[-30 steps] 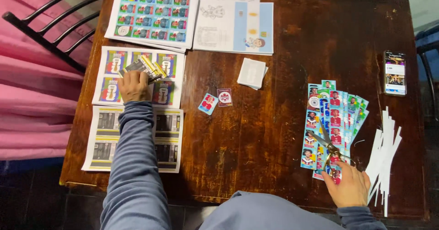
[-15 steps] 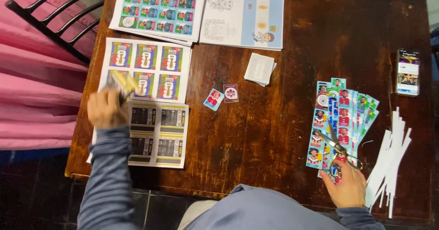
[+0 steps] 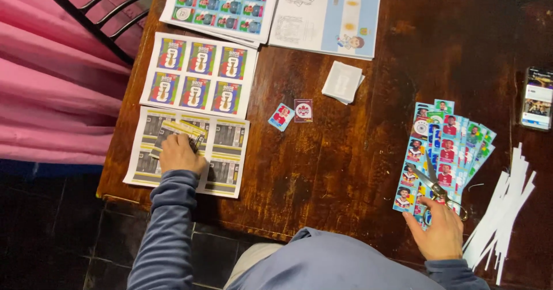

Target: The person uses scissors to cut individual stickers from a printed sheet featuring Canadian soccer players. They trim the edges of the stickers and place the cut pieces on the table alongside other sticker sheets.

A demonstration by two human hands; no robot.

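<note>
Resting on a grey-and-yellow printed sheet (image 3: 222, 151), the left hand (image 3: 181, 154) grips a small card bundle (image 3: 178, 131); the right hand (image 3: 440, 232) lies loosely open on gold-handled scissors (image 3: 435, 183) atop colourful sticker strips (image 3: 446, 146), few cut.

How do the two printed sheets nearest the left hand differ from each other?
The upper sheet shows six bright, multicoloured panels and lies uncovered. The lower sheet is grey and white with yellow bands, and the left hand rests on it, holding small cards. Both lie flat on the wooden table, each a grid of panels.
</note>
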